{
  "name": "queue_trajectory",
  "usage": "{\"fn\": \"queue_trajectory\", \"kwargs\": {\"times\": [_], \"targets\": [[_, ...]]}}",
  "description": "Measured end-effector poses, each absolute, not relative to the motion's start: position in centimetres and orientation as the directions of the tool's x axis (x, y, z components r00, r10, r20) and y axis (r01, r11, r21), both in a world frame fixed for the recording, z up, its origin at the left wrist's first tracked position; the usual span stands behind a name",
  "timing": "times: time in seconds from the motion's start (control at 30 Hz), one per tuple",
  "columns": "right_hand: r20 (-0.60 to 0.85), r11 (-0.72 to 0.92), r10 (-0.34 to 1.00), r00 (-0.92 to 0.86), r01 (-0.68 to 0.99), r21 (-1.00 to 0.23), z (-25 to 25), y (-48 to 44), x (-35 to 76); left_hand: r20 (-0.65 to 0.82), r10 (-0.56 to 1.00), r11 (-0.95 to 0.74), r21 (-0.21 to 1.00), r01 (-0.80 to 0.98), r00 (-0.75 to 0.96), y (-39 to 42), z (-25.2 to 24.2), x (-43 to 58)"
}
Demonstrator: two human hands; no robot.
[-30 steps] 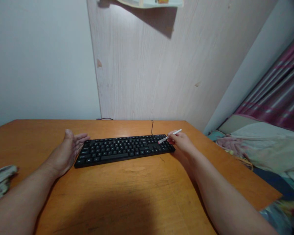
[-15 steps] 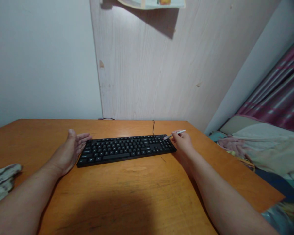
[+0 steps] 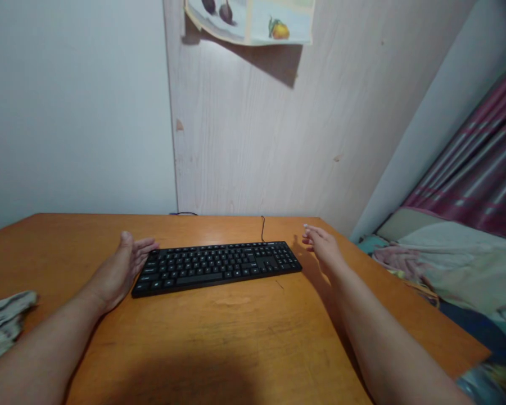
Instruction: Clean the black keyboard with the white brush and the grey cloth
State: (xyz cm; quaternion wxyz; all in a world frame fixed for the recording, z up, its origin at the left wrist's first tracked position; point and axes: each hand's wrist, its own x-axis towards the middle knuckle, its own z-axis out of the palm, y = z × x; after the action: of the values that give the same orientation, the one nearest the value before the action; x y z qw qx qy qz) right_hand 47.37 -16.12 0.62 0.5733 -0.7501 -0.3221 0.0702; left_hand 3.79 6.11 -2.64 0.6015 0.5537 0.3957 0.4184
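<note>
A black keyboard [image 3: 219, 266] lies slightly askew on the wooden table. Beside its left end my left hand [image 3: 124, 267] rests with fingers stretched out, thumb raised, the fingertips at the keyboard's upper left corner. My right hand [image 3: 322, 246] is held above the table, a little off the keyboard's right end. Its fingers are closed round a small white brush [image 3: 306, 226], of which just a pale end shows past the fingertips; the fingers hide the rest.
The keyboard's thin cable [image 3: 263, 228] runs to the table's back edge. A crumpled cloth [image 3: 8, 320] lies at the left. Behind the table [image 3: 236, 349] stands a wall panel with a picture [image 3: 253, 22]. A bed with bedding [image 3: 455, 264] is on the right.
My right hand has moved away from the number keys to the right, taking the brush off them and turning it. My left hand stays by the keyboard. The view has tilted up slightly.
</note>
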Motion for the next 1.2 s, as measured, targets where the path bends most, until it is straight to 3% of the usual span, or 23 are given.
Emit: {"fn": "queue_trajectory", "kwargs": {"times": [0.17, 0.3, 0.43, 0.8, 1.2], "targets": [[0.187, -0.408, 0.486, 0.854, 0.410, -0.816, -0.2, -16.0, 51.3, -0.010, 0.945, 0.035, 0.997, -0.069, 0.327, 6.1, -2.6, 3.9], [0.183, -0.634, 0.401, 0.898, 0.416, -0.651, -0.9, -17.5, 53.6, -0.012, 0.945, 0.040, 0.996, -0.078, 0.328, 6.2, -2.8, 3.7], [0.222, -0.755, 0.345, 0.912, 0.410, -0.511, -1.9, -19.1, 54.4, 0.005, 0.942, 0.015, 0.998, -0.057, 0.335, 6.1, -2.8, 3.7], [0.227, -0.831, 0.375, 0.899, 0.435, -0.347, -4.1, -19.9, 55.0, -0.017, 0.949, 0.032, 0.999, -0.041, 0.314, 5.1, -1.7, 4.1], [0.238, -0.823, 0.368, 0.899, 0.434, -0.367, -4.0, -20.2, 55.1, 0.006, 0.956, 0.012, 0.998, -0.056, 0.293, 5.7, -2.4, 4.0]]}}
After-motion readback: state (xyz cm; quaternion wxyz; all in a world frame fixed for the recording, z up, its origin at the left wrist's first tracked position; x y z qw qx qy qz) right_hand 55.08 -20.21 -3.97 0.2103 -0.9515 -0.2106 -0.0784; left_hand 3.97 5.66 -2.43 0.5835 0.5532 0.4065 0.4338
